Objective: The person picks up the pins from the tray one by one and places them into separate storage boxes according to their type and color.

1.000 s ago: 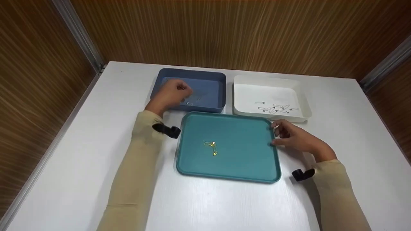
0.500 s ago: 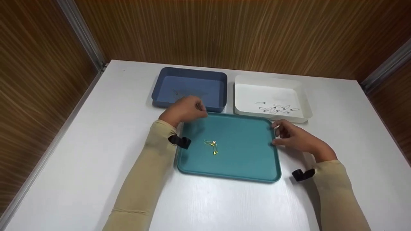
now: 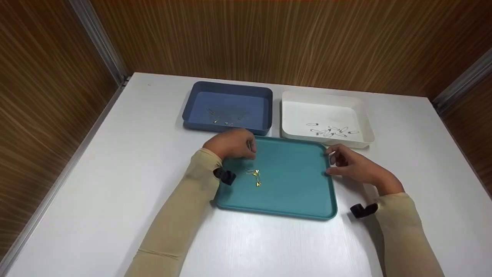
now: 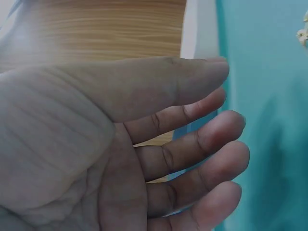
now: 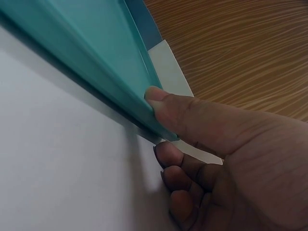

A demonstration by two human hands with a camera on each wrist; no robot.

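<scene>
A teal tray [image 3: 292, 181] lies in the middle of the white table with a small cluster of gold safety pins [image 3: 255, 177] on its left half. My left hand [image 3: 235, 144] hovers over the tray's far left corner, just behind the pins. Its fingers [image 4: 216, 130] are loosely bent and hold nothing. At the upper right edge of the left wrist view the gold pins [image 4: 303, 33] lie on the teal tray [image 4: 274, 96]. My right hand [image 3: 342, 161] grips the tray's right rim; the thumb [image 5: 161, 106] lies on the rim [image 5: 96, 48] and the fingers curl under it.
Behind the tray stand a blue bin [image 3: 196, 115] holding a few small pins [image 3: 221, 118] and a white bin [image 3: 367, 129] holding several silver safety pins [image 3: 331, 130]. Wood-panelled walls close in the table on three sides. Black straps sit on both wrists.
My left hand has drawn back from inside the blue bin toward me and now hovers over the teal tray near the gold pins. The right hand has stayed on the tray's rim.
</scene>
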